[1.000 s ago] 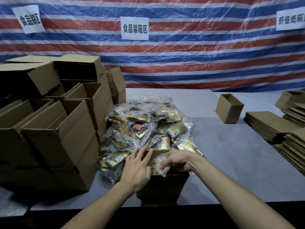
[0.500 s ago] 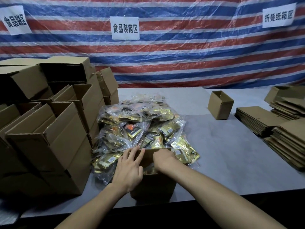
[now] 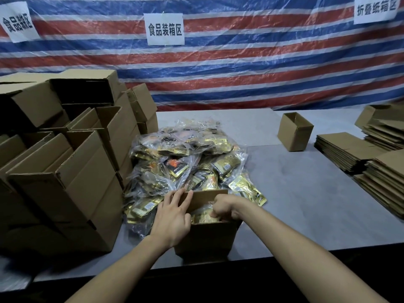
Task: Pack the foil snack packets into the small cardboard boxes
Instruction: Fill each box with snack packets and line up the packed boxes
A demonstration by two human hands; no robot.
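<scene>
The right hand [image 3: 225, 207] dips into the small box [image 3: 205, 241] at the counter's [image 3: 306, 204] near edge, fingers curled down onto a gold packet [image 3: 203, 216] inside; whether they pinch it is hidden. The left hand [image 3: 172, 219] lies on the box's left rim, its fingers [image 3: 185, 195] straight and spread against the raised flap. The box's inside is mostly covered. Just behind it is a heap of bagged packets [image 3: 185, 158], their print unreadable. The grey counter also carries tall cartons [image 3: 72, 171] at left, one open box [image 3: 295, 132] and flat cardboard stacks [image 3: 345, 149], cut off at right. A striped tarp [image 3: 240, 68] with paper signs [image 3: 165, 29] backs it.
</scene>
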